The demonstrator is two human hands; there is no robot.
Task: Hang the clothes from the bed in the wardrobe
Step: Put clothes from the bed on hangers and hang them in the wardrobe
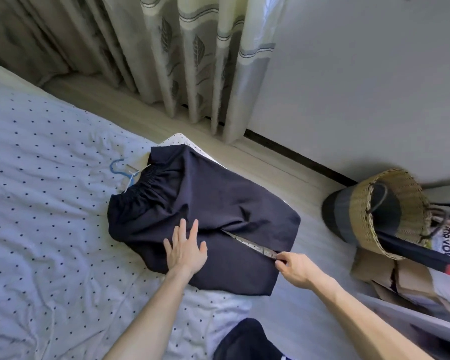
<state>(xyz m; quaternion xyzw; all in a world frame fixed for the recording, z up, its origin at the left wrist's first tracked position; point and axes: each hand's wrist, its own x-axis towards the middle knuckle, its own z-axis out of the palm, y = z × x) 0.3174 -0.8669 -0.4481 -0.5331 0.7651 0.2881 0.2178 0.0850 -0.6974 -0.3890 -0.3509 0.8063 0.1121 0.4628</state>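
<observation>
1. Head view, the garment: dark navy shorts [205,203] lie spread flat near the corner of the bed [50,190], on a pale sheet with small dark dots. The elastic waistband points toward the far left, the leg openings toward the person.
2. Head view, the hanger: a blue hanger [120,168] lies on the sheet just beside the waistband, its hook showing and the rest hidden under the cloth.
3. Head view, left hand [186,249]: it rests palm down on the nearer leg of the shorts, fingers straight and spread, gripping nothing.
4. Head view, right hand [294,268]: its fingers are curled and pinch the hem at the edge of a leg opening, where a strip of sheet shows between the two legs.
5. Head view, surroundings: a patterned curtain [192,61] hangs past the far side of the bed, reaching the floor. A woven basket [390,211] stands on the floor to the right, well apart from the shorts, with dark cloth trailing out of it. Beside the basket sit a brown cardboard box [379,271] and some printed bags.
6. Head view, bottom edge: another dark piece of clothing [244,339] shows between the person's forearms.
</observation>
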